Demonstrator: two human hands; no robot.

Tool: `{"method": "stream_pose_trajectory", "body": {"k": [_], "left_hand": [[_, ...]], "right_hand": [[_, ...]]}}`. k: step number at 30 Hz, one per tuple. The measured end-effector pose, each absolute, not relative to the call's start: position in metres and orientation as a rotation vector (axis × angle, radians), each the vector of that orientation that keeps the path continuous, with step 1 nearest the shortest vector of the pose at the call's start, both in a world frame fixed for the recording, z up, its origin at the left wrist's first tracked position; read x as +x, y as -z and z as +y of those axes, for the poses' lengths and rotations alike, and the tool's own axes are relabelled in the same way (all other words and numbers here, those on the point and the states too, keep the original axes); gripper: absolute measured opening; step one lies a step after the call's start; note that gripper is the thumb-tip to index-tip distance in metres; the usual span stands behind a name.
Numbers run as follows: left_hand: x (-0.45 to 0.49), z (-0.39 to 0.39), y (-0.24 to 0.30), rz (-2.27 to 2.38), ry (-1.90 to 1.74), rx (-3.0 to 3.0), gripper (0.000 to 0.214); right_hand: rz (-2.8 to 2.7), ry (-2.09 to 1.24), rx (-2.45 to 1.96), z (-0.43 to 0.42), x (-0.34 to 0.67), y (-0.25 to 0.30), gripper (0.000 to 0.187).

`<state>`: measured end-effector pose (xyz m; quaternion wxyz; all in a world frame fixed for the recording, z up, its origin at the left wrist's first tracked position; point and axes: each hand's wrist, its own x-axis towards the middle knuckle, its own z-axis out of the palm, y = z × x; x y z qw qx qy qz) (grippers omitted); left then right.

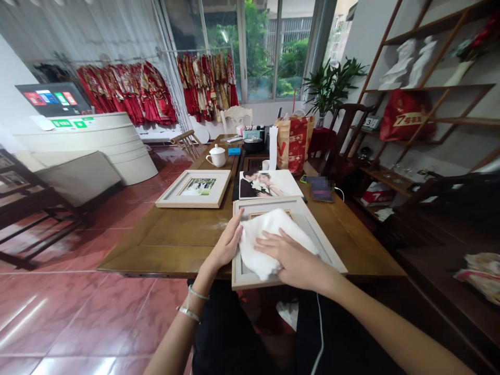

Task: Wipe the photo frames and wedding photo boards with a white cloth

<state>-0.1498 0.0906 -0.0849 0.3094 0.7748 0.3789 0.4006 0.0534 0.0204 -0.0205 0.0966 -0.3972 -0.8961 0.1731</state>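
Note:
A light wooden picture frame (330, 250) lies flat at the near edge of the wooden table (175, 242). A white cloth (269, 229) is spread over its glass. My right hand (292, 258) lies on the cloth, palm down, fingers stretched flat, pressing it onto the frame. My left hand (228, 242) rests against the frame's left rail, thumb on top and fingers curled round its edge, steadying it. A bracelet circles my left wrist.
A second framed photo (195, 188) lies further back on the left, a loose photo print (267, 183) beside it, and a phone (322, 188) on the right. A white teapot (217, 155), a red paper bag (295, 141) and shelves on the right stand beyond. Red garments hang behind.

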Motion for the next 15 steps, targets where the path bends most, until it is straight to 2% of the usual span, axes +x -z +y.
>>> {"method": "stream_pose_trajectory", "body": {"k": [3, 6, 9, 15], "left_hand": [[-0.151, 0.091, 0.085, 0.996, -1.038, 2.083, 0.049], [-0.153, 0.092, 0.085, 0.955, -1.018, 2.120, 0.049], [-0.154, 0.093, 0.084, 0.897, -1.006, 2.143, 0.048], [-0.155, 0.093, 0.083, 0.894, -0.970, 2.138, 0.053]], "right_hand": [[-2.706, -0.681, -1.107, 0.008, 0.088, 0.009, 0.070], [-2.636, -0.683, -1.386, 0.008, 0.123, 0.004, 0.070], [-2.562, -0.499, -1.643, 0.024, 0.148, 0.007, 0.073], [-2.426, 0.091, -1.650, 0.083, 0.153, 0.021, 0.072]]}}
